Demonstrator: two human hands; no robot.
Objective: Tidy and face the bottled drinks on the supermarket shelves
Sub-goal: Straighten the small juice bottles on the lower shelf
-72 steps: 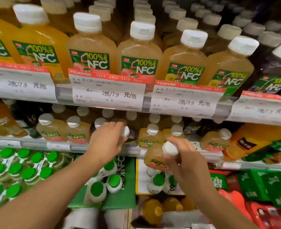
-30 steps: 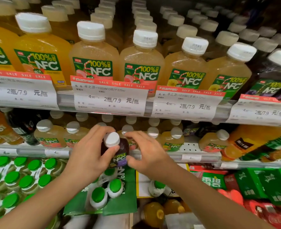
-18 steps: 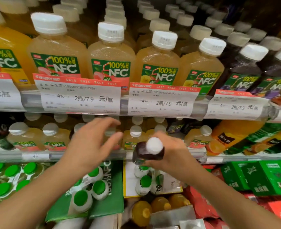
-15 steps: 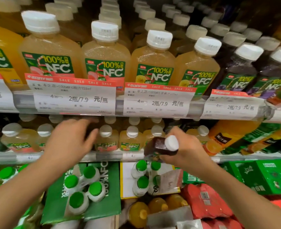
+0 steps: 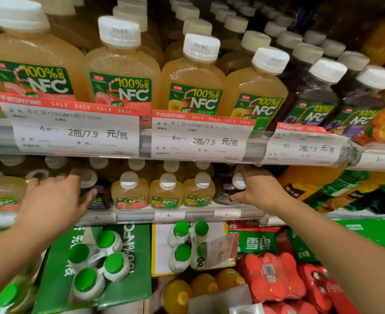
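Observation:
On the middle shelf stands a row of small NFC juice bottles (image 5: 167,193) with white caps and green labels. My right hand (image 5: 258,189) grips a small dark purple juice bottle (image 5: 228,189) by its top, at the right end of that row, tilted on the shelf. My left hand (image 5: 55,198) reaches in at the left of the row, fingers spread over another dark purple bottle (image 5: 97,196); whether it grips the bottle I cannot tell. Larger NFC bottles (image 5: 193,87) fill the top shelf.
Price tags (image 5: 200,137) hang along the top shelf rail just above my hands. Large orange juice bottles (image 5: 304,184) lie right of my right hand. Below are green-capped bottle packs (image 5: 96,264), green cartons (image 5: 257,243) and red can packs (image 5: 275,277).
My right hand has carried the purple bottle rightward and up onto the middle shelf beside the yellow bottles. My left hand has gone into the shelf at the left. The camera has moved closer.

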